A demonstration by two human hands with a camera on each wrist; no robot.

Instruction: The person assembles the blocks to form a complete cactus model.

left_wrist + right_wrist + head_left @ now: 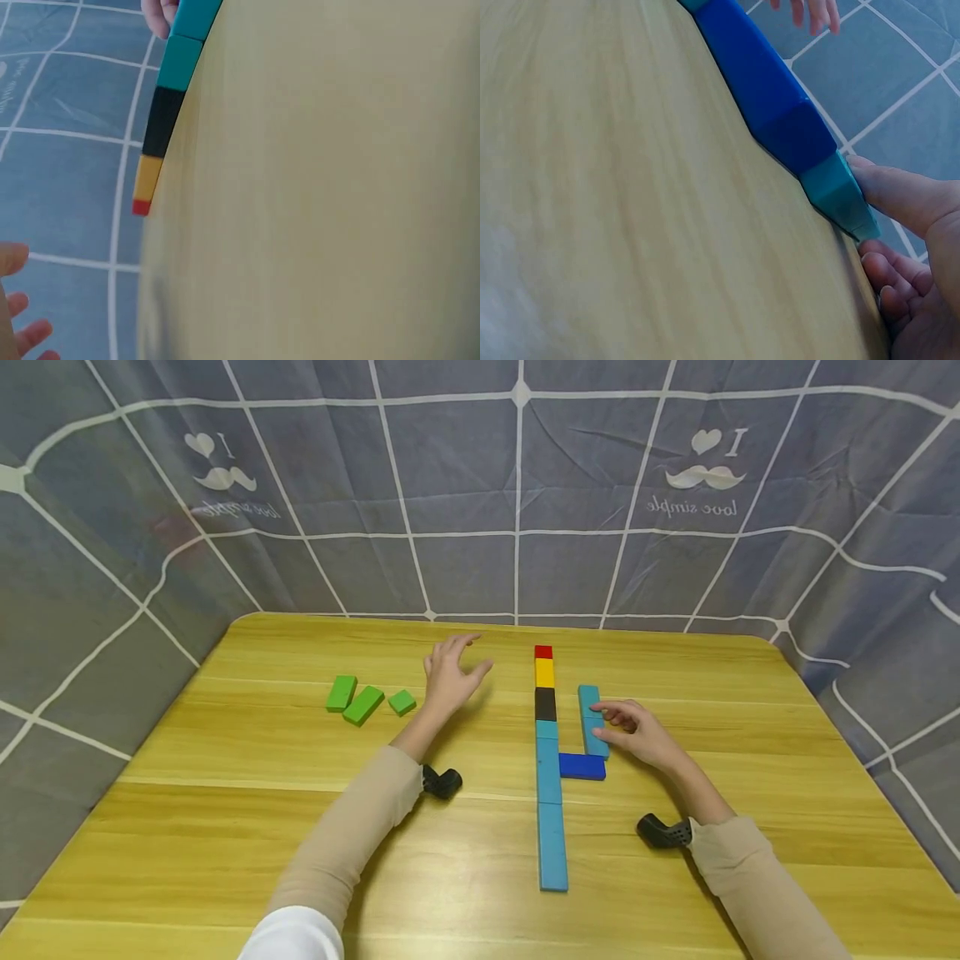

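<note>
My left hand [448,678] hovers over the table's left middle, fingers spread and thumb out, holding nothing. Left of it lie a small green square block [402,702] and two green rectangular blocks [363,705]. My right hand [637,732] is at two light-blue blocks [590,702] set end to end, thumb and index fingertips at their right side, other fingers loosely bent. A dark-blue block [582,767] lies crosswise beneath them, joining a long column of light-blue blocks [550,768]. Above these in the column come black [545,703], yellow [543,672] and red blocks [543,652].
The wooden table [225,827] has a grey curtain [465,485] with white lines behind it and along both sides. A black wrist-worn device [442,782] projects from the left sleeve, and another black device [663,832] from the right sleeve.
</note>
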